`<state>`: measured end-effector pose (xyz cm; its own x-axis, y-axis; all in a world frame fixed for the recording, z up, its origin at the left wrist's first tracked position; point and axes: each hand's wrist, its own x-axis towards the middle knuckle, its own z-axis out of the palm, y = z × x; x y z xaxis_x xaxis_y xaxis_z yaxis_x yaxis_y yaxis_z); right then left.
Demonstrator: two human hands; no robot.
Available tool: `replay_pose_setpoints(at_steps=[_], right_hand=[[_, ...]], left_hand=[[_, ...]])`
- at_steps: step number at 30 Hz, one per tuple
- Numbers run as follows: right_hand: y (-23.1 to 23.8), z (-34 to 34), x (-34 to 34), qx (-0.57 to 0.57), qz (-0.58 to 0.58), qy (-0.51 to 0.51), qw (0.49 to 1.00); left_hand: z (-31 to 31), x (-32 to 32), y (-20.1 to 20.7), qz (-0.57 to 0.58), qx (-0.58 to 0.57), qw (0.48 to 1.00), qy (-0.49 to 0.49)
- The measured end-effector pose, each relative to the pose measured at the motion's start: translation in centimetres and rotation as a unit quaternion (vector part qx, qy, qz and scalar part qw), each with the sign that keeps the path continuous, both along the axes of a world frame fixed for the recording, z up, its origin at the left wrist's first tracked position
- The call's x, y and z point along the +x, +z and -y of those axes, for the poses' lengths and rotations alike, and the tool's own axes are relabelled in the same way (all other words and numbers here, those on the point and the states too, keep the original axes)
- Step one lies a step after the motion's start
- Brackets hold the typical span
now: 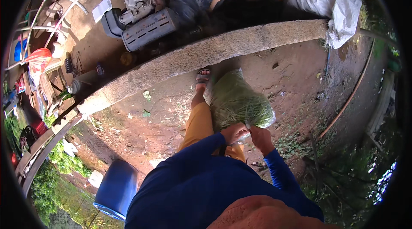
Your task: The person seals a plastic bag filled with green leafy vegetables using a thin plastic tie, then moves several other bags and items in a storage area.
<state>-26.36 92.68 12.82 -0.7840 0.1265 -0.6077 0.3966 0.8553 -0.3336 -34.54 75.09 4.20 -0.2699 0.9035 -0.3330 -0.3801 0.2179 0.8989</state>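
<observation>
A large clear plastic bag (240, 100), packed with thin green stems or grass, lies on the dirt just ahead of my legs. Its gathered mouth is toward me. My left hand (234, 133) is closed on the bunched plastic at that end. Close beside it, my right hand (261, 138) pinches the same gathered plastic, the fingertips of both hands nearly touching. Whether the plastic is twisted or knotted between them is too small to tell.
A long concrete ledge (206, 55) curves across ahead of the bag. Beyond it sit a grey engine part (139, 6), a slotted grey box (150, 29) and a white sack (326, 1). A blue barrel (116, 188) stands at my left. Plants grow at right.
</observation>
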Motion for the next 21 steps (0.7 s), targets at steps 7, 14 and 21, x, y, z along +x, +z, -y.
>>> replay_pose_setpoints(at_steps=[7,14,21], right_hand=[[0.8,-0.7,-7.3,-0.039,0.119,-0.059,0.99],[1.2,-0.7,-9.2,-0.122,0.123,-0.125,0.977],[0.6,-0.4,-10.0,-0.141,0.146,-0.189,0.961]], left_hand=[[-0.3,-3.1,-1.4,0.022,-0.035,0.997,0.07],[-0.8,-5.4,-1.7,-0.083,0.012,0.996,0.041],[-1.1,-6.4,-1.8,-0.02,0.006,0.999,-0.03]])
